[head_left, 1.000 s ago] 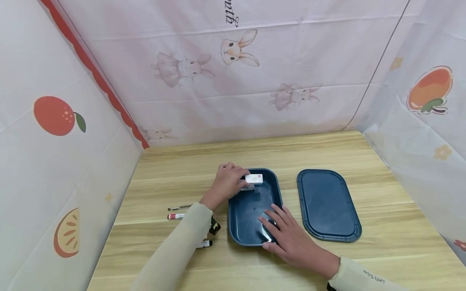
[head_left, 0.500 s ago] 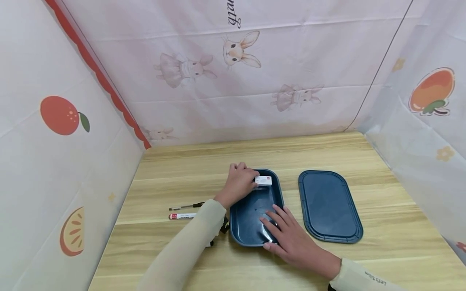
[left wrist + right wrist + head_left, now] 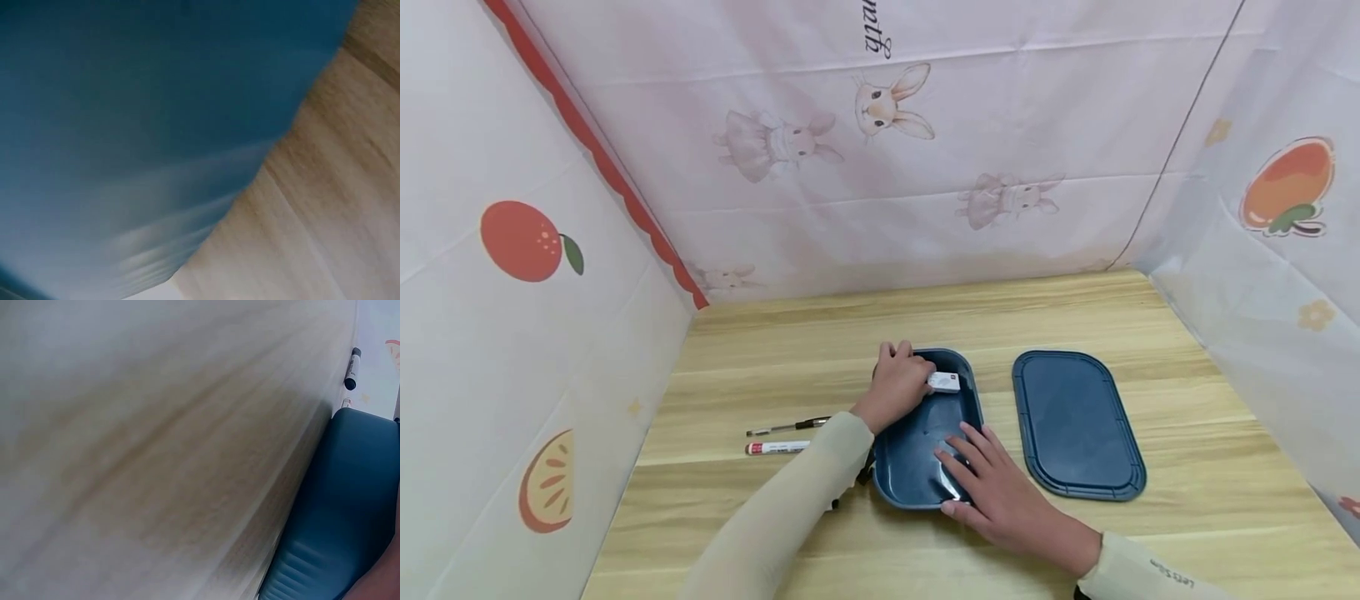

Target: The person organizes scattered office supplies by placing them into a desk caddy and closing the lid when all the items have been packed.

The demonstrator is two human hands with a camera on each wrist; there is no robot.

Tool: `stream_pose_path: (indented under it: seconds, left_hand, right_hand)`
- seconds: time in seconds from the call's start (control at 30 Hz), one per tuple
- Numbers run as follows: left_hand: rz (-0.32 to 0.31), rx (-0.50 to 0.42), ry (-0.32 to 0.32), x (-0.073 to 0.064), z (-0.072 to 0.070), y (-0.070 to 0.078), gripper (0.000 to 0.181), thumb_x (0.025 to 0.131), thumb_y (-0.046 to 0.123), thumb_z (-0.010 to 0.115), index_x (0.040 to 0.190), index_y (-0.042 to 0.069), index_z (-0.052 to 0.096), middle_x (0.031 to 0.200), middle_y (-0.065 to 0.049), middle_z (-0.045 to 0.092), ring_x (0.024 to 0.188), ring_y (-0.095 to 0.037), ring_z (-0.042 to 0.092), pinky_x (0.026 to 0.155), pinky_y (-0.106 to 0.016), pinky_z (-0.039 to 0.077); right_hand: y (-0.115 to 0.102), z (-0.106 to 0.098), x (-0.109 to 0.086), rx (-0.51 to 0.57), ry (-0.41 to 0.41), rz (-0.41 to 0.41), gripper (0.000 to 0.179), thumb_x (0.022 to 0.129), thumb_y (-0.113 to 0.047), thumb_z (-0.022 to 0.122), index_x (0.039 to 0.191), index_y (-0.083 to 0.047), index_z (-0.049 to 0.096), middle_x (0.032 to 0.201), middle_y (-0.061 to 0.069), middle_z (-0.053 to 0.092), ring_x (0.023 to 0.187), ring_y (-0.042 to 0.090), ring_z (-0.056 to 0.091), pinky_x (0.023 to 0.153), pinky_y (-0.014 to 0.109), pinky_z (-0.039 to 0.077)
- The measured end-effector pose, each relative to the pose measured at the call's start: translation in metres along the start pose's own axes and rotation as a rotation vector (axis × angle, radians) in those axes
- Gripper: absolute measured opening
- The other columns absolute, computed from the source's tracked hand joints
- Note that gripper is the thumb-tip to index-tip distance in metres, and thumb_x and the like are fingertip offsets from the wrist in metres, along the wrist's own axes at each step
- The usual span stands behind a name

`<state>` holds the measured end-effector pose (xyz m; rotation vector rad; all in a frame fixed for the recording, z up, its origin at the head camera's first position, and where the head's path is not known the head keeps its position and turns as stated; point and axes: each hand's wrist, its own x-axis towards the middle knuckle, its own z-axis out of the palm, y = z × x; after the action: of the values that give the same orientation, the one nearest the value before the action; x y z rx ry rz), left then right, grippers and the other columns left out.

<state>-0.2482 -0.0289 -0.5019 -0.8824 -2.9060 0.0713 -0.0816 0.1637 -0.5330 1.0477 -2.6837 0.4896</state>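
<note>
Head view: the left grip (image 3: 898,383) is clamped on a white block (image 3: 945,382) at the far end of the blue container (image 3: 910,505); the right grip (image 3: 1000,496), fingers apart, lies over the container's near right edge. Right of both grips is a blue lid (image 3: 1079,425); left of the left grip, a pen (image 3: 786,429) and red-ended marker (image 3: 778,448). Left wrist view: container wall beside tabletop (image 3: 312,206). Right wrist view: black-capped marker (image 3: 353,370) beyond the right grip.

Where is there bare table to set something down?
Bare wood lies right of the blue lid and behind it, toward the back curtain. Left of the blue box is crowded: pen, red-ended marker and the left sleeve.
</note>
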Motion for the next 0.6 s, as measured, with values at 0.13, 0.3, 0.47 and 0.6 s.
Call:
stream_pose_path:
  seconds: [0.13, 0.3, 0.47, 0.6]
  left_hand:
    - [0.008, 0.039, 0.003, -0.0004, 0.0023, 0.0007, 0.03, 0.095, 0.045, 0.068, 0.117, 0.026, 0.074, 0.108, 0.008, 0.074, 0.088, -0.018, 0.041, 0.084, -0.042, 0.029]
    - [0.029, 0.097, 0.006, 0.0004, 0.0022, 0.0017, 0.031, 0.097, 0.047, 0.065, 0.116, 0.025, 0.074, 0.105, 0.007, 0.075, 0.089, -0.018, 0.042, 0.086, -0.042, 0.031]
    - [0.046, 0.124, 0.011, -0.0017, 0.0035, 0.0018, 0.033, 0.095, 0.049, 0.066, 0.116, 0.025, 0.075, 0.107, 0.007, 0.075, 0.091, -0.019, 0.044, 0.088, -0.043, 0.033]
    - [0.056, 0.129, 0.008, -0.0042, 0.0053, 0.0023, 0.037, 0.094, 0.051, 0.068, 0.12, 0.026, 0.073, 0.111, 0.007, 0.073, 0.093, -0.019, 0.045, 0.088, -0.043, 0.034]
  right_hand:
    - [-0.0016, -0.0001, -0.0003, 0.011, -0.002, 0.002, 0.063, 0.1, -0.047, 0.058, 0.153, -0.017, 0.044, 0.156, 0.011, 0.043, 0.151, 0.037, 0.027, 0.126, 0.044, 0.0]
    - [-0.0015, -0.0008, -0.0004, -0.012, -0.005, 0.009, 0.063, 0.1, -0.046, 0.059, 0.153, -0.018, 0.043, 0.157, 0.01, 0.042, 0.151, 0.037, 0.027, 0.126, 0.045, 0.002]
    - [-0.0005, 0.0, 0.0001, -0.005, -0.016, 0.008, 0.062, 0.101, -0.049, 0.054, 0.154, -0.018, 0.043, 0.158, 0.01, 0.041, 0.151, 0.037, 0.027, 0.126, 0.045, 0.002]
    - [-0.0002, 0.0017, -0.0005, -0.011, -0.014, -0.003, 0.062, 0.102, -0.049, 0.053, 0.154, -0.017, 0.042, 0.157, 0.01, 0.041, 0.151, 0.037, 0.027, 0.125, 0.045, 0.002]
